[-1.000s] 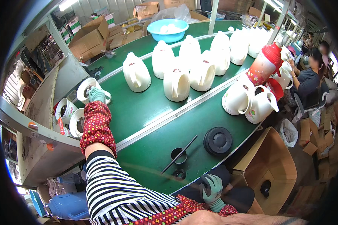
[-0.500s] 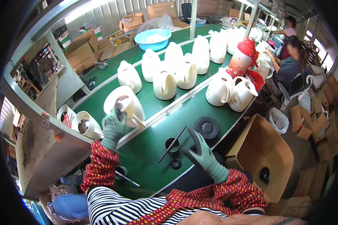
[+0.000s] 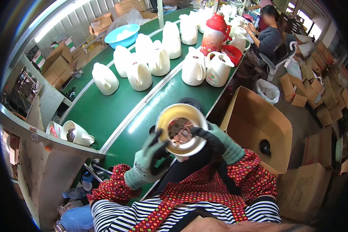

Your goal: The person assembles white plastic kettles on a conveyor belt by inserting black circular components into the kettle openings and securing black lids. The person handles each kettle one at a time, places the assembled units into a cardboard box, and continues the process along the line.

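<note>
In front of my body is a cream thermos jug (image 3: 200, 116), its wide round opening turned up toward me. Inside shows a shiny, mirror-like liner (image 3: 180, 129). My left hand (image 3: 149, 160), in a green glove with dark fingers, grips the jug's rim at the lower left. On the other side my right hand (image 3: 219, 142), gloved the same way, holds the rim with its fingertips over the edge. A black round disc (image 3: 191, 102) on the green bench is partly covered by the jug.
Several white jugs (image 3: 139, 75) stand on the green bench (image 3: 121, 106). A red thermos (image 3: 214, 34) and blue basin (image 3: 121, 35) are farther back. Two jugs (image 3: 77, 133) lie at the left. An open cardboard box (image 3: 255, 120) sits right. A person (image 3: 268, 36) works at far right.
The jug has come from the left side of the bench to in front of my body. My right hand has joined my left on it. The view has shifted too.
</note>
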A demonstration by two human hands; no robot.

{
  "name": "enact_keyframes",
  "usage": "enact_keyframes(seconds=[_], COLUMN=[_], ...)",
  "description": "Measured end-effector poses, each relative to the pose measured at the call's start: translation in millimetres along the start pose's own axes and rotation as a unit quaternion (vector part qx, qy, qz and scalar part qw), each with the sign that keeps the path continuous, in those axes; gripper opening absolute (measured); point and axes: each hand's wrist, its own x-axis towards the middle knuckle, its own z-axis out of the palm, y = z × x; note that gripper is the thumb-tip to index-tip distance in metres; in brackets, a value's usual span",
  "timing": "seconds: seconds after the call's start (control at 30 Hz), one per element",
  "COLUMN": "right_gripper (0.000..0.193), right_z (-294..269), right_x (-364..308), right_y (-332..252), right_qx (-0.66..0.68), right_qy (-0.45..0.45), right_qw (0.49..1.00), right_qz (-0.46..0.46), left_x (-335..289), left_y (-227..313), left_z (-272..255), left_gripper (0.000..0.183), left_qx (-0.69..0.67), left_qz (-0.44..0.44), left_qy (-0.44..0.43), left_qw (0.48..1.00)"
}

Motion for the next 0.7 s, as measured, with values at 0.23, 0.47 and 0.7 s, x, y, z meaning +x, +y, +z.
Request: enact_keyframes(seconds=[0.23,0.47,0.7], right_gripper=[0.067,0.083,0.104], right_z=[-78.6,-34.4,-68.2], right_x=[-70.7,-8.9,149.6], right_y=[-32.5,-51.7,43.5], right_qx=[-0.093,-0.102,-0.654], right_qy=[-0.075,-0.264,0.095], right_qw=[0.993,0.955,0.750], right_qz=[0.006,0.085,-0.023], left_x=[-73.8,-34.1,-46.5], left_y=[-95.5,-72.8,-81.3], left_z=[94.4,107.2,68.4], left_gripper=[0.057,0.064,0.065], left_qx=[-0.517,-0.669,-0.592], left_qz=[-0.360,-0.382,-0.409], left_qy=[-0.151,-0.209,-0.157], left_qw=[0.762,0.602,0.677])
